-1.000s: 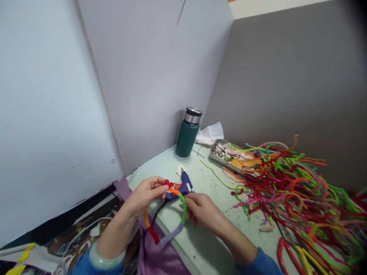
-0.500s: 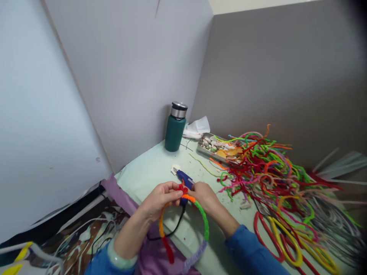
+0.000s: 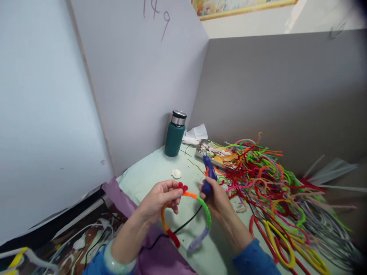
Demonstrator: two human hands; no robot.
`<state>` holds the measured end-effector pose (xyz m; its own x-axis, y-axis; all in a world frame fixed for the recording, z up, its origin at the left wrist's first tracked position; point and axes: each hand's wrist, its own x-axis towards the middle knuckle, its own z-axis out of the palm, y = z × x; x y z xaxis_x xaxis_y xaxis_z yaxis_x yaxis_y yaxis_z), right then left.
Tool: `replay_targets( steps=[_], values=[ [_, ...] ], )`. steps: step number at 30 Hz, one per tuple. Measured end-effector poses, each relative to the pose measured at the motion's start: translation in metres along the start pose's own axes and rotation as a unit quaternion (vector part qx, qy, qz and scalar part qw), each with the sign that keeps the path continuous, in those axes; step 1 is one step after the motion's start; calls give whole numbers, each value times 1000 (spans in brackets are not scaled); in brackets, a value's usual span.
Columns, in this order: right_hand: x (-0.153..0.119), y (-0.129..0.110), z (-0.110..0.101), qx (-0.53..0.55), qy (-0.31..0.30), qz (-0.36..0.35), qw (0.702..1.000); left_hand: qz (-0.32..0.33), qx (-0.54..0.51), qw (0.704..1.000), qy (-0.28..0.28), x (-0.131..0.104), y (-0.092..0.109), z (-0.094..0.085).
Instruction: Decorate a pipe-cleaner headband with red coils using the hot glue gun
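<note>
My left hand [image 3: 162, 196] pinches the top of a headband [image 3: 208, 217] wrapped in fuzzy orange, green, purple and red pipe cleaner. A small red pipe-cleaner flower [image 3: 182, 187] sits on the band at my fingertips. My right hand [image 3: 216, 198] is wrapped round a blue glue gun [image 3: 210, 172], its nozzle pointing up and away from me. The gun is apart from the headband, to its right. A black cord [image 3: 187, 220] runs from it behind the band. On the table beyond my left hand lies a white shell-like piece [image 3: 176, 173].
A green bottle [image 3: 174, 135] stands at the back by the partition. Right of it are a metal tray [image 3: 198, 154] of shells and a large tangle of pipe cleaners [image 3: 258, 168]. Red and yellow-handled scissors [image 3: 279, 244] lie front right. Purple cloth [image 3: 160, 256] hangs over the near edge.
My right hand has drawn the glue gun away from the flower, to the right, and tipped it more upright. The left hand still holds the headband. The view has tilted up slightly.
</note>
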<state>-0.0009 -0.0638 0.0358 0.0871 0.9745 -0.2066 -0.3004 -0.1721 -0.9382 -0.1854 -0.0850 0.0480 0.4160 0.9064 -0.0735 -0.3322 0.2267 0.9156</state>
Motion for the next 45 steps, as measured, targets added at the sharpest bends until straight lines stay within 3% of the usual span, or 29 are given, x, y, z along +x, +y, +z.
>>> replay_targets(
  steps=[3, 6, 9, 14, 16, 20, 22, 25, 32, 37, 39, 45],
  values=[
    [0, -12, -13, 1, 42, -92, 995, -11, -7, 1000, -14, 16, 13, 1],
    [-1, -27, -35, -105, 134, -226, 959, -25, 13, 999, -24, 43, 24, 2],
    [2, -45, -56, -165, 171, -286, 928, 2, 82, 997, -6, 73, 31, 6],
    [15, -65, -68, -131, 178, -346, 912, 90, 171, 980, 40, 108, 26, 16],
    [18, -66, -68, -111, 154, -337, 922, 138, 193, 970, 58, 112, 19, 18],
    [18, -62, -66, -120, 33, -234, 964, 205, 222, 951, 62, 112, 6, 17],
    [17, -62, -67, -160, 32, -217, 962, 235, 234, 941, 63, 110, 1, 17],
    [17, -64, -71, -199, 82, -221, 951, 260, 233, 935, 56, 107, -3, 18],
    [16, -63, -74, -175, -9, -119, 977, 236, 146, 960, 23, 109, -8, 20],
    [15, -60, -62, -252, 105, -157, 949, 168, 126, 978, 13, 114, -9, 25],
    [15, -60, -59, -243, 120, -170, 948, 162, 124, 979, 18, 114, -9, 27],
    [6, -68, -59, -230, 19, -157, 960, 168, 78, 983, -4, 115, -10, 21]
  ],
)
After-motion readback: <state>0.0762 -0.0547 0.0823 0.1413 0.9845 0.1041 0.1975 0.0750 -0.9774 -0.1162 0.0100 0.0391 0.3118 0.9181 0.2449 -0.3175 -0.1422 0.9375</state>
